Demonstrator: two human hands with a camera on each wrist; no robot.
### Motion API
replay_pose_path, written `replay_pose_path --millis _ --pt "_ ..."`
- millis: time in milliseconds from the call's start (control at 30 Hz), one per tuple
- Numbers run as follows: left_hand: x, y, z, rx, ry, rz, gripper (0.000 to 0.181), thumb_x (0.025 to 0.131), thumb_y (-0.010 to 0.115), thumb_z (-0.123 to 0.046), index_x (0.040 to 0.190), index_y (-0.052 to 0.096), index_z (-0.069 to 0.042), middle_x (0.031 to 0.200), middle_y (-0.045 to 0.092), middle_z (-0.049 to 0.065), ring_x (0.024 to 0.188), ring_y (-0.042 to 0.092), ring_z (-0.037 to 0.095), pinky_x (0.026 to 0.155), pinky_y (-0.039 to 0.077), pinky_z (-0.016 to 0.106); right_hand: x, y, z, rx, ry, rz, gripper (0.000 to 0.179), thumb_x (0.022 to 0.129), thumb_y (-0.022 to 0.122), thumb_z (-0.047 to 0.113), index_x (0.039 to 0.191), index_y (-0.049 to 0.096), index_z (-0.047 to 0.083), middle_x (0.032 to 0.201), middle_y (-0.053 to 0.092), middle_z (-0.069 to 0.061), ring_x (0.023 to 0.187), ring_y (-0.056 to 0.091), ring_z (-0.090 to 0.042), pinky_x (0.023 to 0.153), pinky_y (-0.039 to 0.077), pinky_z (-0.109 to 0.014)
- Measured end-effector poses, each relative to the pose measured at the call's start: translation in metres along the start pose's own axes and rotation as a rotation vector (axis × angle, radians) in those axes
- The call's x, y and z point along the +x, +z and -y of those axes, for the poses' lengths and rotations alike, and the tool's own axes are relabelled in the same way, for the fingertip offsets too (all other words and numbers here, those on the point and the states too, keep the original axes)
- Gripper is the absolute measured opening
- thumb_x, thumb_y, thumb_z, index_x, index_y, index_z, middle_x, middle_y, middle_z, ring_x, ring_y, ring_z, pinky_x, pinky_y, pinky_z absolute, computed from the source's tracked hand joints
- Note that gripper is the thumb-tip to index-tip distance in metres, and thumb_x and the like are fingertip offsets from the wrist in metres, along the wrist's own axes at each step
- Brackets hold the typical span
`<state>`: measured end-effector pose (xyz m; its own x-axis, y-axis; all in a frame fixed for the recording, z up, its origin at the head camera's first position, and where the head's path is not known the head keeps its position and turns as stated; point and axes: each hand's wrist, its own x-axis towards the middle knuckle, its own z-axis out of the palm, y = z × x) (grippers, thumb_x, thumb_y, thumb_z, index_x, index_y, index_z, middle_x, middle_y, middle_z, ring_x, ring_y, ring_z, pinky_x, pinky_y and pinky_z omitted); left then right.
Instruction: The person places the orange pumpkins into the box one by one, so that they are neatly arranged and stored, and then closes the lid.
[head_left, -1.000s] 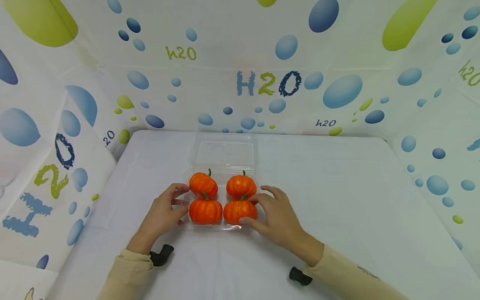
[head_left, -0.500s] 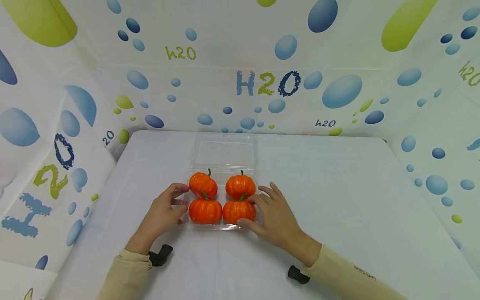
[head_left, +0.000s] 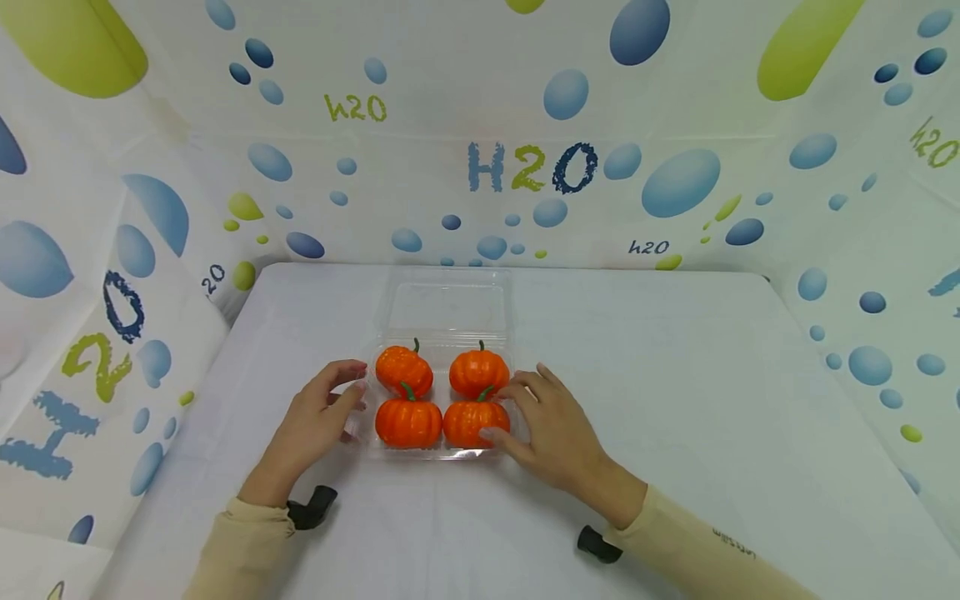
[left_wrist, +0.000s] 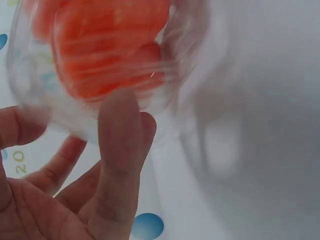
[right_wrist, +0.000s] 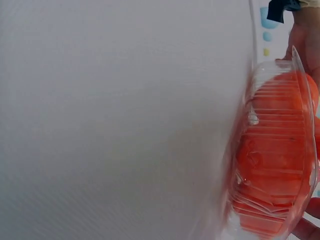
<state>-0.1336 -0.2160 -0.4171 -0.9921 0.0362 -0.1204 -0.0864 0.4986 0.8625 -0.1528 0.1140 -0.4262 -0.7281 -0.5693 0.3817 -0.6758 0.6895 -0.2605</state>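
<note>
Several orange toy pumpkins with green stems sit in a clear plastic clamshell box (head_left: 442,455), whose lid (head_left: 450,307) lies back, raised. In the head view my left hand (head_left: 309,425) is beside the box's left wall, fingers spread and holding nothing. In the left wrist view its thumb (left_wrist: 120,145) stands in front of the box side. My right hand (head_left: 558,433) has its thumb and fingers round the right side of the front right pumpkin (head_left: 468,423). Near it are the back right pumpkin (head_left: 478,373), front left pumpkin (head_left: 408,423) and back left pumpkin (head_left: 403,371).
A white cloth covers the table (head_left: 652,358). Behind it and at both sides hangs a patterned sheet (head_left: 420,167) with blue and green drops. Black wrist straps (head_left: 312,508) show at both sleeves.
My left hand has drawn back a little to the left, off the box's side. The right hand has hardly moved, its thumb shifting slightly. The pumpkins keep their places in the box.
</note>
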Motion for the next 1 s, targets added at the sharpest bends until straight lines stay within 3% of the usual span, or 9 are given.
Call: replay_pose_path --millis 200,333,433,633,833,1000 --pt "0.005 -0.013 -0.007 0.125 0.021 -0.077 0.066 0.104 0.044 -0.055 0.148 0.043 -0.007 0.146 0.050 0.022 0.111 0.061 0.038 0.066 0.060 0.036 0.007 -0.008 -0.004 -0.010 0.002 -0.046 0.052 0.096 0.058 0.057 0.112 0.067 0.008 0.115 0.063 -0.007 0.115 0.058 -0.025 0.119 0.029 -0.046" --pt "0.010 -0.023 -0.017 0.239 0.045 -0.135 0.067 0.103 0.040 -0.058 0.149 0.044 -0.008 0.143 0.053 0.021 0.117 0.056 0.043 0.080 0.057 0.051 0.017 -0.019 -0.007 0.012 0.035 -0.052 0.052 0.095 0.059 0.053 0.120 0.064 0.007 0.122 0.062 -0.007 0.119 0.056 -0.025 0.115 0.036 -0.046" --pt "0.016 -0.031 -0.028 0.272 0.085 -0.165 0.067 0.104 0.038 -0.057 0.149 0.044 -0.008 0.146 0.051 0.020 0.122 0.053 0.045 0.089 0.051 0.061 0.027 -0.029 -0.011 0.098 0.062 -0.046 0.052 0.097 0.060 0.049 0.128 0.061 0.007 0.133 0.057 -0.008 0.126 0.052 -0.024 0.110 0.042 -0.046" --pt "0.028 -0.045 -0.060 0.239 0.197 -0.218 0.063 0.105 0.040 -0.054 0.150 0.046 -0.010 0.145 0.053 0.015 0.125 0.052 0.039 0.097 0.045 0.060 0.059 -0.051 -0.021 0.330 0.084 -0.074 0.058 0.099 0.062 0.041 0.145 0.047 0.008 0.150 0.045 -0.005 0.138 0.043 -0.020 0.113 0.039 -0.044" --pt "0.037 -0.051 -0.093 0.181 0.309 -0.263 0.060 0.105 0.043 -0.051 0.151 0.046 -0.013 0.146 0.054 0.013 0.132 0.048 0.035 0.103 0.041 0.058 0.091 -0.072 -0.025 0.460 0.063 -0.215 0.059 0.100 0.060 0.039 0.148 0.044 0.007 0.149 0.046 -0.005 0.139 0.041 -0.019 0.116 0.034 -0.041" --pt "0.051 -0.051 -0.105 0.114 0.380 -0.270 0.060 0.104 0.046 -0.050 0.156 0.039 -0.021 0.151 0.050 0.009 0.136 0.046 0.032 0.107 0.038 0.057 0.110 -0.079 -0.030 0.626 0.050 -0.310 0.054 0.102 0.058 0.029 0.147 0.043 0.003 0.148 0.047 -0.007 0.137 0.045 -0.019 0.117 0.033 -0.038"
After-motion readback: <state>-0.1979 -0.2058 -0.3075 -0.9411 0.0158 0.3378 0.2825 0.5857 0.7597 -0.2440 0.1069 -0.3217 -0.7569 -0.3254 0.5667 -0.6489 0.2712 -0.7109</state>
